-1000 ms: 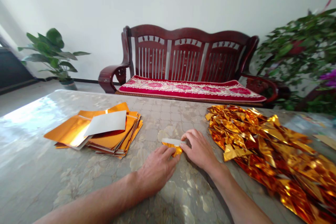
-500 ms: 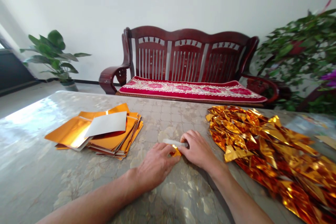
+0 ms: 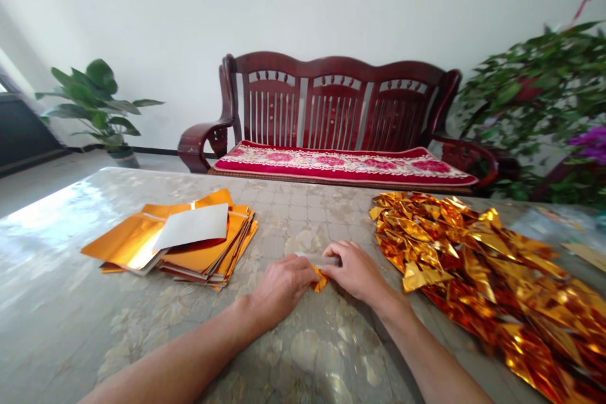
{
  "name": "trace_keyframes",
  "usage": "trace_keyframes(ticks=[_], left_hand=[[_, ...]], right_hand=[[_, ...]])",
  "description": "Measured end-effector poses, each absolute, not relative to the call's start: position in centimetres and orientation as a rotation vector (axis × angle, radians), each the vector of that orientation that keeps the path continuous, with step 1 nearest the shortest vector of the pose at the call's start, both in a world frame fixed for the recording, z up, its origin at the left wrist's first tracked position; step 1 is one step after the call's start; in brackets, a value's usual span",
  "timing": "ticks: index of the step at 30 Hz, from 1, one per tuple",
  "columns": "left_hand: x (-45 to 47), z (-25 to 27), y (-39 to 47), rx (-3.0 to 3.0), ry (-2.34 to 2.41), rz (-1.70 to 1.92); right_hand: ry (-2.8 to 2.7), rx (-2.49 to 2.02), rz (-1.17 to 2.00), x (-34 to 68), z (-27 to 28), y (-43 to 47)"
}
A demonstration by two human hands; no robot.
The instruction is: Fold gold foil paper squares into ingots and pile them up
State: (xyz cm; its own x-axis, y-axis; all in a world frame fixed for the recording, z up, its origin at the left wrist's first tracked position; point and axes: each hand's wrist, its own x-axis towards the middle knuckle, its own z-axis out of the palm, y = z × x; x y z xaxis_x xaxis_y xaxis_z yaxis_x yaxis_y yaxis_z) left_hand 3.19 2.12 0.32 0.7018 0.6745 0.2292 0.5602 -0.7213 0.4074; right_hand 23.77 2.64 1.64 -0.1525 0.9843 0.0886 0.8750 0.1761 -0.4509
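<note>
Between my left hand (image 3: 284, 285) and right hand (image 3: 358, 271), I see folded foil paper (image 3: 320, 282) lying left-to-right, gripped by both hands' fingers (image 3: 332, 272).

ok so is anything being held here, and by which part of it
A small gold-and-white paper piece: the left hand has its left side, the right hand its right end. The exact grip is partly hidden.

The left forearm (image 3: 199, 341) and right forearm (image 3: 416, 341) are bare as far as the lower edge of the view, which cuts both off. Each has a smooth, rounded outline and tapers to a slimmer wrist. The left hand (image 3: 283, 284) and right hand (image 3: 355, 270) are also bare, with some fingers partly hidden.
</note>
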Motion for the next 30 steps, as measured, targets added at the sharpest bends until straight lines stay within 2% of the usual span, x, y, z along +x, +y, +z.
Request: trace_keyframes(ticks=[9,17,24,30], left_hand=[[3.3,0.6,2.9,2.479,1.353,0.719],[3.0,-0.2,4.1,2.315,1.318,0.754],[3.0,0.2,3.6,2.530,1.285,0.739],[3.2,-0.1,3.3,2.748,1.305,0.602]], right_hand=[[-2.097,-1.629,0.405,24.3,0.8,2.4],[-2.149,-1.460,0.232,24.3,0.1,1.9],[-2.307,-1.325,-0.063,24.3,0.5,1.0],[-2.408,-1.222,-0.078,24.7,0.7,0.6]])
